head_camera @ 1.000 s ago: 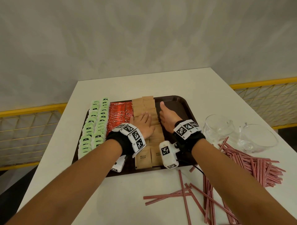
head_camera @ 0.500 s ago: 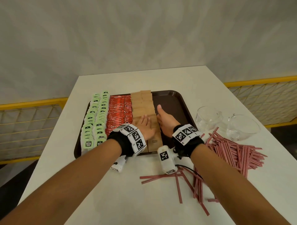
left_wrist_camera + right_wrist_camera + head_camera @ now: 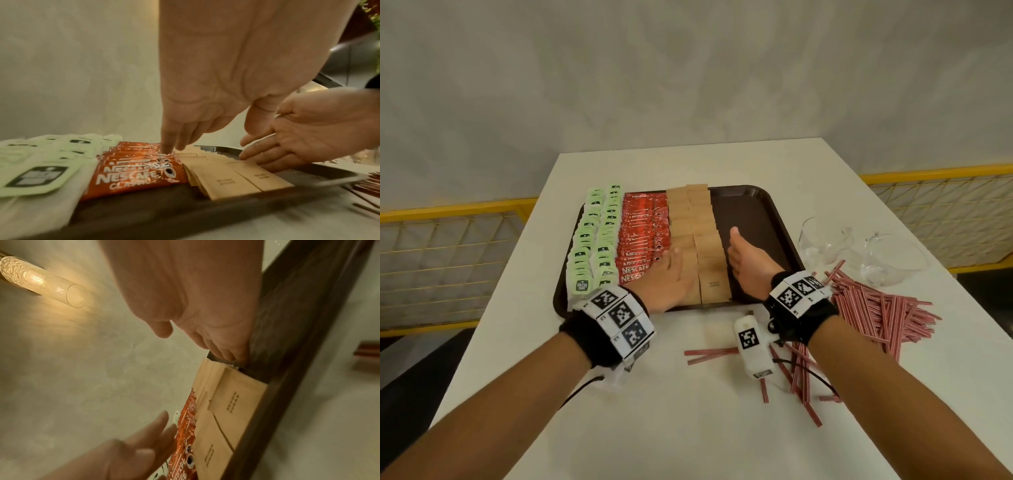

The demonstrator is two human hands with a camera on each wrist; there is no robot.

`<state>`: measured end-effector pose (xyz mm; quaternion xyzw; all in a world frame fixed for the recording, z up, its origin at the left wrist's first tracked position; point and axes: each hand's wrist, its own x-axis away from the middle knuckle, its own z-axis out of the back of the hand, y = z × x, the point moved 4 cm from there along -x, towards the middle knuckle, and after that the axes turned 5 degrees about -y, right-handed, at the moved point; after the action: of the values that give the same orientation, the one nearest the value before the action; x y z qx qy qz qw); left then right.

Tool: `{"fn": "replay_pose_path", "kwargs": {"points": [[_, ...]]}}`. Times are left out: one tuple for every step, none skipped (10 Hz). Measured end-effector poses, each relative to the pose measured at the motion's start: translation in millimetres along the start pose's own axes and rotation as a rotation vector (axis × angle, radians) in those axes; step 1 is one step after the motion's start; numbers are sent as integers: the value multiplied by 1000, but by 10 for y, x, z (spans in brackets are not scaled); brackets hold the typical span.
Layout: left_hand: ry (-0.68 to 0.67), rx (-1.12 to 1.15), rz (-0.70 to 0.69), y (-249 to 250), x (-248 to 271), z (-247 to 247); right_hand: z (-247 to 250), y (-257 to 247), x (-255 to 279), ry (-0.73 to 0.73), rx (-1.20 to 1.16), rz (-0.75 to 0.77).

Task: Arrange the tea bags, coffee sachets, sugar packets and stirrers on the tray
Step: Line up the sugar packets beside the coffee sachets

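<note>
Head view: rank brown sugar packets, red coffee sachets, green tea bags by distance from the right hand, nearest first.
From the right hand:
1. Brown sugar packets: touching its fingers, just left of it.
2. Red coffee sachets: next column left.
3. Green tea bags: tray's far left edge.

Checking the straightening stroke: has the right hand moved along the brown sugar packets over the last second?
Yes. The right hand has slid back toward the near edge of the tray, along the right side of the sugar packets.
</note>
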<state>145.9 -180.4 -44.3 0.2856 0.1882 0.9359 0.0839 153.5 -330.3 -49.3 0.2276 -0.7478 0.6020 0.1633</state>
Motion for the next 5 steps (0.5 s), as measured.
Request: {"fn": "replay_pose_path", "kwargs": {"points": [[-86,-234,74,13,172,-78,-77,15,78,13,75,-10],[-91,-384,28,-48,20,-205,-101,9,103,45,94,10],[-158,-303,39,-10,108,-199,-106,27,81,31,-15,-5],[-42,24,30,-44,60,-250,-103,12,69,37,-39,23],[-17,153,13,-41,37,-271,-52,9,42,54,-70,36]]}}
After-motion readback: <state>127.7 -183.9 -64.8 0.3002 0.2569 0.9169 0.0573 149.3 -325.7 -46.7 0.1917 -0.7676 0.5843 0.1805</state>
